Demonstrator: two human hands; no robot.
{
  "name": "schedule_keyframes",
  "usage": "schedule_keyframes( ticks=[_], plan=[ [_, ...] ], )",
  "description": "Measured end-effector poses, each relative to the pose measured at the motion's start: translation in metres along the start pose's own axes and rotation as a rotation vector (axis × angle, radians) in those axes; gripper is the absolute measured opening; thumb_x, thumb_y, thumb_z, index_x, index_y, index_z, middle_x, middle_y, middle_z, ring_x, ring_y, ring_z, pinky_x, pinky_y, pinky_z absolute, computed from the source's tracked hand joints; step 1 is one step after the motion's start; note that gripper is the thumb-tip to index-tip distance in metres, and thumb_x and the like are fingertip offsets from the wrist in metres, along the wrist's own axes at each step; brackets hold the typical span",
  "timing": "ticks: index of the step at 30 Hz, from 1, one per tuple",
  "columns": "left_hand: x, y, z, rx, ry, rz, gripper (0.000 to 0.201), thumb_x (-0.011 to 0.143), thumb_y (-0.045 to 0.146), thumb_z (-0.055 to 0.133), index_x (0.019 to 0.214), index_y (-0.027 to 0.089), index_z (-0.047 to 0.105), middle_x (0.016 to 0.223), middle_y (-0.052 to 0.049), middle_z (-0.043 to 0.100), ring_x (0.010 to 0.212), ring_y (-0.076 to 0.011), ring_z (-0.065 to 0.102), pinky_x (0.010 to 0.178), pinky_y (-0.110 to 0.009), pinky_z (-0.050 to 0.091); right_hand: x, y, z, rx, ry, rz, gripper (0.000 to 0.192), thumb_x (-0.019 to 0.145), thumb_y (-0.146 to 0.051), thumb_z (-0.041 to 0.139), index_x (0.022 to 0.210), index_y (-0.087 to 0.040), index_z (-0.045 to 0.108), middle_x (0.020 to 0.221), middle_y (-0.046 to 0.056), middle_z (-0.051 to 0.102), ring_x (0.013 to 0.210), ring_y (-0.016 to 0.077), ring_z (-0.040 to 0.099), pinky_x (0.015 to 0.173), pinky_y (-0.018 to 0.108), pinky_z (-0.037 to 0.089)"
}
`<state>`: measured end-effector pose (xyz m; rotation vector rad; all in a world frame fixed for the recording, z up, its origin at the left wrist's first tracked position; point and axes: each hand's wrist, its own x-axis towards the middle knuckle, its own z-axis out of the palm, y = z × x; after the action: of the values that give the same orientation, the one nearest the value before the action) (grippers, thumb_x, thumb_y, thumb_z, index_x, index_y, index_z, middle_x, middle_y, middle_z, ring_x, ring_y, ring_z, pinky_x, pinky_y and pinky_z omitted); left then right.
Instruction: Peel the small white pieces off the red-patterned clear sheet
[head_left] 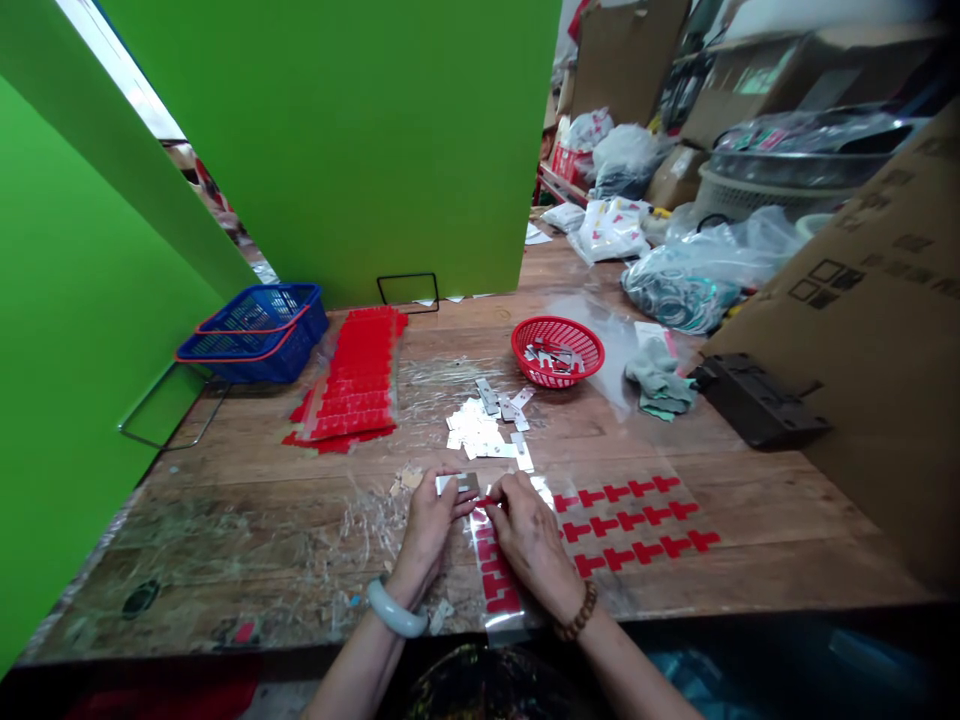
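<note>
My left hand [426, 535] is closed on a small flat metal plate [466, 483], gripping it between thumb and fingers. Beside it, my right hand [529, 535] pinches a small red sticker piece [484, 503] close to the plate's lower edge; whether the two touch is hard to tell. Under and between the hands lies a clear strip with red shapes [499, 585]. To the right, a clear sheet carries rows of red T-like cutouts [619, 555], partly covered by my right hand. Just beyond my hands is a loose pile of shiny metal plates [474, 430].
A red plastic basket [525, 365] holds more metal pieces. Stacked red sheets [356, 375] lie left, near a blue basket [277, 365]. At right are a grey-green cloth [660, 378], a dark box-shaped object [765, 400] and a cardboard box [870, 380]. Green panels [337, 150] stand behind.
</note>
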<state>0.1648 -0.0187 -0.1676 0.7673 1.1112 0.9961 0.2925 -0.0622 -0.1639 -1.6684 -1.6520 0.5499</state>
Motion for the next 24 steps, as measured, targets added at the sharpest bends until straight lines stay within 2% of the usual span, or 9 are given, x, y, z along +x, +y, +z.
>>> schedule_keyframes(
  ticks=[4, 16, 24],
  plan=[
    [0.002, 0.000, -0.003, 0.020, -0.009, -0.006, 0.026, 0.073, 0.032, 0.063, 0.089, 0.017, 0.049, 0.077, -0.003, 0.065, 0.075, -0.0194, 0.068, 0.072, -0.033, 0.053, -0.002, 0.001, 0.004, 0.056, 0.030, 0.041, 0.016, 0.074, -0.005, 0.043, 0.071, -0.020, 0.046, 0.074, 0.001, 0.050, 0.071, 0.0178, 0.046, 0.065, 0.028, 0.037],
    [0.004, -0.001, -0.005, 0.131, -0.027, -0.018, 0.025, 0.072, 0.033, 0.061, 0.088, 0.018, 0.051, 0.077, -0.001, 0.063, 0.071, -0.0172, 0.067, 0.056, -0.023, 0.052, -0.012, 0.000, -0.001, 0.242, -0.051, 0.002, 0.014, 0.079, -0.009, 0.046, 0.069, -0.020, 0.046, 0.073, 0.000, 0.051, 0.072, 0.0166, 0.046, 0.066, 0.028, 0.036],
    [0.004, 0.001, -0.005, 0.110, -0.014, 0.002, 0.022, 0.072, 0.031, 0.062, 0.086, 0.017, 0.052, 0.073, 0.000, 0.063, 0.067, -0.0160, 0.066, 0.057, -0.025, 0.052, -0.012, -0.001, -0.016, 0.441, -0.243, 0.085, 0.010, 0.081, -0.018, 0.052, 0.071, -0.020, 0.052, 0.085, 0.001, 0.057, 0.083, 0.0171, 0.052, 0.076, 0.028, 0.039]
  ],
)
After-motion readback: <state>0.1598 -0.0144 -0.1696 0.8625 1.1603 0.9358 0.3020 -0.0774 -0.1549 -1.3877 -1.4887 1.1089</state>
